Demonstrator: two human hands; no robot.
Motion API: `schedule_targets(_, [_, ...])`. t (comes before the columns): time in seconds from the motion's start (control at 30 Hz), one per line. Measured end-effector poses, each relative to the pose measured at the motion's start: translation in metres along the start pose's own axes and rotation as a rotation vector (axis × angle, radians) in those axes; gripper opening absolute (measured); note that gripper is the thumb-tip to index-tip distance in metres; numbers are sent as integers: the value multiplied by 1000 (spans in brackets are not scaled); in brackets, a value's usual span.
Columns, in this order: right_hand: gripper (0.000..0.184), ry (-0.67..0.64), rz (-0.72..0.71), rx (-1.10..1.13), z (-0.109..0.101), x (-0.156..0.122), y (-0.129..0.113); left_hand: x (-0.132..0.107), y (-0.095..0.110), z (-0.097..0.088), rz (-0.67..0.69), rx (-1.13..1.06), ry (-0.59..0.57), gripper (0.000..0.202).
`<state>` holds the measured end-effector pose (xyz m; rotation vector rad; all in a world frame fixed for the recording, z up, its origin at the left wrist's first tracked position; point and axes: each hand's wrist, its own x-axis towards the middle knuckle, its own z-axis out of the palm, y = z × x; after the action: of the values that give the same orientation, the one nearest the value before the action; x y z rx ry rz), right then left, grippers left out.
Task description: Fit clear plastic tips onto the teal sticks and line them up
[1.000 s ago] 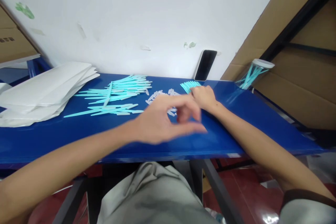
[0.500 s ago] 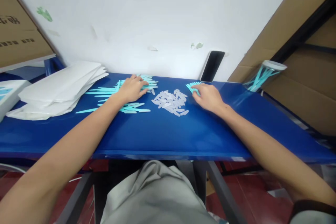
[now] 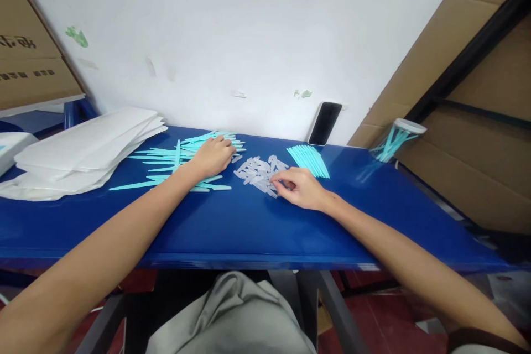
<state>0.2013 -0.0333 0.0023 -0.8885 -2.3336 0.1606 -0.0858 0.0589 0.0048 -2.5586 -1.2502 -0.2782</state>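
Observation:
My left hand [image 3: 214, 156] lies over a loose pile of turquoise eyebrow razors [image 3: 160, 152], its fingers curled down and closed at the pile's right side; their tips are partly hidden. My right hand [image 3: 301, 185] pinches at the right edge of a heap of small clear plastic caps [image 3: 254, 170], thumb and forefinger together on a cap. Behind that hand, several more razors [image 3: 307, 160] lie side by side in a neat slanted row.
A phone [image 3: 326, 123] leans against the white wall. White paper sheets [image 3: 87, 138] are stacked at left beside a white box [image 3: 12, 149]. At right stands a clear tub [image 3: 390, 144] holding turquoise sticks. Cardboard [image 3: 33, 44] borders the blue table [image 3: 257, 232].
My right hand has left the neat row of razors and come left and nearer to the caps, uncovering the row. My left hand stays over the pile, its fingers more curled. The view has shifted slightly.

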Motion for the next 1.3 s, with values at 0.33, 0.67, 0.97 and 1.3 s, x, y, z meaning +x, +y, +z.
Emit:
schedule_targets(0.33, [21,237,-109,28,3,-5,6,-5,8,-16,89,96,423,26])
schedule_targets(0.67, [39,424,-141,-95,-19,0,9,-6,72,-29,591,-154,935,9])
schedule_targets(0.97, [34,194,-248,-189,-2,-6,2,-9,64,-22,401,-166,849,38])
schedule_targets(1.3, [44,182,199,-498,-42,-6,59,-14,26,-33,150,-180,657,47])
